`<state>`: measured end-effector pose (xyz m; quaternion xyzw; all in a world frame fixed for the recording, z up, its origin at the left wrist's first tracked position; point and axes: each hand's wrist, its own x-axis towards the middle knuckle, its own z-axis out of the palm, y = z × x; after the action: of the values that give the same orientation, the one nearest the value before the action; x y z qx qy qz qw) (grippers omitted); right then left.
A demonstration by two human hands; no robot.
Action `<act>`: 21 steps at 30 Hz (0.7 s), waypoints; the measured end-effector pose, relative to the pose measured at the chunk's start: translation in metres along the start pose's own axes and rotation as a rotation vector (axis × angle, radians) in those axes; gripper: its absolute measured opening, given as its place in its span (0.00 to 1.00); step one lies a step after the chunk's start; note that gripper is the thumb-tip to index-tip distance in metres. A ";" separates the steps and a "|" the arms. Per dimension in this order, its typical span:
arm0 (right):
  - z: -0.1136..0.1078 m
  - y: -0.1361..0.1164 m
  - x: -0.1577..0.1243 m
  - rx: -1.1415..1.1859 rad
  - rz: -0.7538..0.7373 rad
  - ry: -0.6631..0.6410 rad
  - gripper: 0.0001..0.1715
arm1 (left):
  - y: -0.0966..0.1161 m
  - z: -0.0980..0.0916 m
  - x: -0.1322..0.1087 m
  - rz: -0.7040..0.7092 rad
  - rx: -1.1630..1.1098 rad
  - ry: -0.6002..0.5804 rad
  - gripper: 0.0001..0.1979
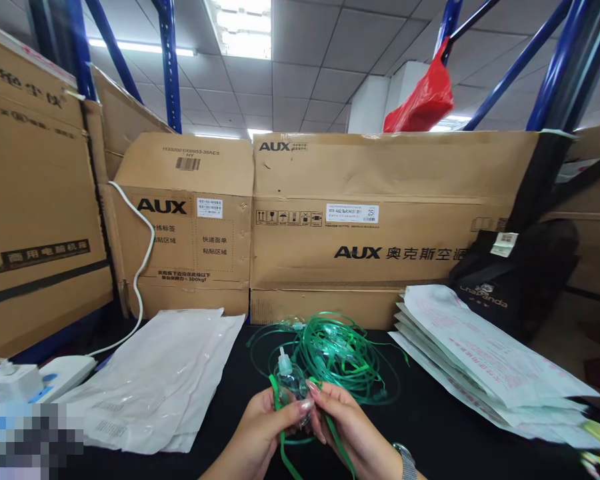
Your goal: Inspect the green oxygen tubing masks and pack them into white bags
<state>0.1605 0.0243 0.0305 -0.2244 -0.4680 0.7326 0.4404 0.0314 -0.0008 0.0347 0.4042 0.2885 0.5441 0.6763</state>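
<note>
A clear oxygen mask (293, 381) with a pale green connector (284, 363) on top is held between both hands, low in the middle of the head view. My left hand (267, 427) is closed on its left side, the thumb lying across the clear plastic. Thumb and fingers of my right hand (353, 427) pinch the right side of the mask. A green strap (335, 440) hangs down by the right fingers, and another length of strap hangs by the left. Just behind the hands lies a coiled heap of green tubing (340, 353), with clear parts among the loops.
White plastic pouches (165, 373) lie on the black table surface (220, 407) at left, by a white power strip (67, 373). A stack of printed pouches (485, 360) lies at right, before a black bag (523, 273). Cardboard boxes (300, 267) wall off the back.
</note>
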 end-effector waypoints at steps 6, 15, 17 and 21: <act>-0.004 0.000 0.002 0.035 0.003 0.006 0.16 | -0.003 -0.005 0.002 -0.008 -0.050 0.007 0.09; -0.008 0.003 0.002 0.149 0.109 0.087 0.10 | 0.000 -0.005 0.002 -0.098 -0.228 -0.018 0.15; -0.008 0.003 0.002 0.155 0.102 0.078 0.10 | 0.001 -0.004 0.001 -0.092 -0.227 -0.018 0.15; -0.010 0.004 0.004 0.143 0.084 0.044 0.11 | 0.003 -0.003 0.000 -0.089 -0.224 -0.030 0.16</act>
<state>0.1641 0.0314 0.0231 -0.2276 -0.3949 0.7769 0.4344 0.0275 0.0005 0.0360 0.3210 0.2334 0.5363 0.7449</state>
